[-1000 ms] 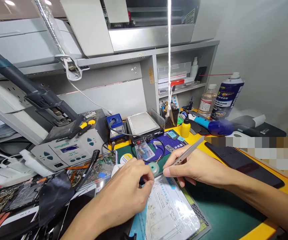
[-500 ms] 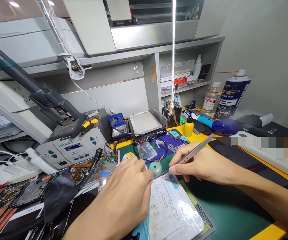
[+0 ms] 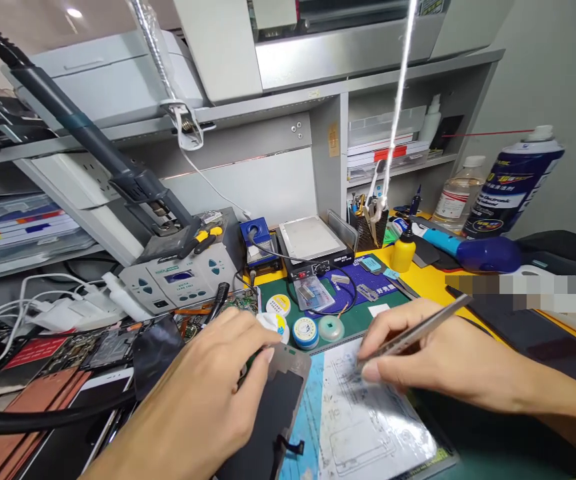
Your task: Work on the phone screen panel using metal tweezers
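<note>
So right hand (image 3: 433, 363) has the metal tweezers (image 3: 418, 332) pinched pen-style between thumb and fingers, tips angled down at the printed sheet (image 3: 363, 413) in the lower middle of the frame. Can't tell if the tips have anything in them, they're too blurry. I'd guess the pen hold is for fine control.

Left hand (image 3: 203, 407) is curled loosely with the fingertips resting on the top edge of the phone panel (image 3: 278, 407), a dark slab with a grey frame lying flat just left of the sheet. Looks like it's pinning the panel so it doesn't slide, not lifting it.

Further out: little solder reels (image 3: 306, 331) sit in a row just above the panel and sheet, within easy reach. Rework station (image 3: 183, 283) is at centre left, a yellow squeeze bottle (image 3: 404, 250) and a big blue spray can (image 3: 513, 183) at upper right, on the green mat (image 3: 468, 440).
</note>
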Motion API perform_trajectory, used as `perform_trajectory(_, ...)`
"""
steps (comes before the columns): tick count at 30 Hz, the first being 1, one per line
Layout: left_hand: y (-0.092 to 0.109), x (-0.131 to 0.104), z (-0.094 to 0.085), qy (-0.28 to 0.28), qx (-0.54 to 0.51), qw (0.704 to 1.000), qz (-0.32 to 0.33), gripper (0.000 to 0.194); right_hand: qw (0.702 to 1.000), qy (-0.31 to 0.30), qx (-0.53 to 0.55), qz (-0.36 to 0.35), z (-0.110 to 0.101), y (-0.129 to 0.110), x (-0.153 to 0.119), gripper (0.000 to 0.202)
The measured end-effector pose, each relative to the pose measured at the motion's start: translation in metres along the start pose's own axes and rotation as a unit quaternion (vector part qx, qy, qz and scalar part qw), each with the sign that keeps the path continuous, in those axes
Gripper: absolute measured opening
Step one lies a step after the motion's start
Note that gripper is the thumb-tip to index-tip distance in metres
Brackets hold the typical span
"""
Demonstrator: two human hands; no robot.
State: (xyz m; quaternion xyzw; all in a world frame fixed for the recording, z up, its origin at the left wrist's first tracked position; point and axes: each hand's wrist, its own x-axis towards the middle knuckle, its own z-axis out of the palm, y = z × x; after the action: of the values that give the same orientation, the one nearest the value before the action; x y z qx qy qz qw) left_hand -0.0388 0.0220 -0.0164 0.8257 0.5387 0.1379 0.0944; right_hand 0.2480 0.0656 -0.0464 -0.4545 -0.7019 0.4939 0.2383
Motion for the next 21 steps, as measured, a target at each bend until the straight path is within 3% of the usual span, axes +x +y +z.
perform_trajectory(5,-0.019,-0.023,0.014,0.08,-0.041,0.996,-0.01,0.019,0.998,-0.02,-0.051,0.013,0.029,-0.001,-0.008,0.023)
perform_trajectory(10,-0.027,-0.028,0.022,0.142,-0.063,0.988,0.01,0.016,0.994,-0.01,-0.106,0.001,0.033,0.009,-0.016,0.026)
perform_trajectory(21,-0.008,-0.037,0.031,0.116,-0.069,0.989,0.066,0.025,0.99,-0.022,-0.128,-0.051,0.033,0.013,-0.015,0.023)
